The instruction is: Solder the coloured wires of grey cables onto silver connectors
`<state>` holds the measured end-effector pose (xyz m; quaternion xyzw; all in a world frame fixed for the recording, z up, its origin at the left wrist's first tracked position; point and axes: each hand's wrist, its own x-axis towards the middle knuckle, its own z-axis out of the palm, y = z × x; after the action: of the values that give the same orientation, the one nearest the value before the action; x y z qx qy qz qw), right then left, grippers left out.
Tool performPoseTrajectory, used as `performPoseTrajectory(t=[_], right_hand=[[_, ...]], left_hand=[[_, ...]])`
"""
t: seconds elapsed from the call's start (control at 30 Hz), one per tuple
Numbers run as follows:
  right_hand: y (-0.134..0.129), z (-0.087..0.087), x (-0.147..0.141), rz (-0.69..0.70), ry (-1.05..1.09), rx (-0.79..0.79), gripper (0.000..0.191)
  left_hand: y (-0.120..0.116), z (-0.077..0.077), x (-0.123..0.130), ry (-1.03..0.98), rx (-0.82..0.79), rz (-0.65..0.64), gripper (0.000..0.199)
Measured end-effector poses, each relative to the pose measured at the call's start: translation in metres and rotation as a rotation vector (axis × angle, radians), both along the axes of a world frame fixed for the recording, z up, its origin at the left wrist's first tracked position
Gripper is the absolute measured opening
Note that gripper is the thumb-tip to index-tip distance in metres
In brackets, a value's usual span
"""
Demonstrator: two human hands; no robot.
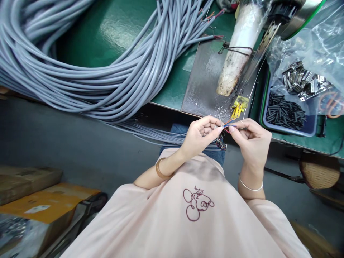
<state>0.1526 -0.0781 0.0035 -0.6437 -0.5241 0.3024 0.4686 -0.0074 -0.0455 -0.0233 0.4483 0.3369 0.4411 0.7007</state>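
Between my two hands spread the thin coloured wires (227, 124) of a cable, orange, blue and red among them. My left hand (202, 132) pinches them with thumb and forefinger close to the cable end. At the right, my right hand (248, 138) has thumb and forefinger pressed together on the wires. Just beyond the fingertips, a yellow clip-like piece (237, 109) sits at the edge of the metal plate (200, 79). Below my hands, small metal connectors (221, 143) on grey cables lie over my lap.
A large bundle of grey cables (115, 86) covers the left of the green table (172, 94). A soldering stand with a white wrapped roll (244, 43) rises behind the plate. To the right, a blue bin (311, 129) holds black sleeves (285, 111) and bagged metal connectors (303, 80).
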Motion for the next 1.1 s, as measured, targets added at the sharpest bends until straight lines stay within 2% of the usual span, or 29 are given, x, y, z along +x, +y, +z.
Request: performPoseTrajectory(t=[0.23, 0.43, 0.53, 0.63, 0.77, 0.9, 1.1], right_hand=[[0.002, 0.001, 0.002, 0.041, 0.011, -0.020, 0.006], [-0.001, 0.006, 0.005, 0.124, -0.055, 0.065, 0.002], [0.000, 0.003, 0.010, 0.059, -0.040, 0.188, 0.007], [0.002, -0.001, 0.015, -0.006, -0.119, 0.308, 0.015], [0.002, -0.004, 0.015, 0.044, -0.297, 0.396, 0.035], [0.001, -0.007, 0.012, 0.086, -0.381, 0.475, 0.047], [-0.001, -0.013, 0.012, 0.083, -0.366, 0.512, 0.048]], left_hand=[[0.002, 0.002, -0.001, -0.022, -0.046, -0.027, 0.021], [0.001, 0.001, -0.002, -0.033, -0.045, -0.038, 0.021], [0.000, 0.002, -0.004, -0.034, -0.043, -0.050, 0.020], [0.001, 0.004, -0.005, -0.038, -0.050, -0.055, 0.019], [0.001, 0.006, -0.005, -0.056, -0.057, -0.061, 0.017], [0.001, 0.006, -0.004, -0.074, -0.071, -0.063, 0.016], [0.001, 0.006, -0.005, -0.093, -0.105, -0.067, 0.015]])
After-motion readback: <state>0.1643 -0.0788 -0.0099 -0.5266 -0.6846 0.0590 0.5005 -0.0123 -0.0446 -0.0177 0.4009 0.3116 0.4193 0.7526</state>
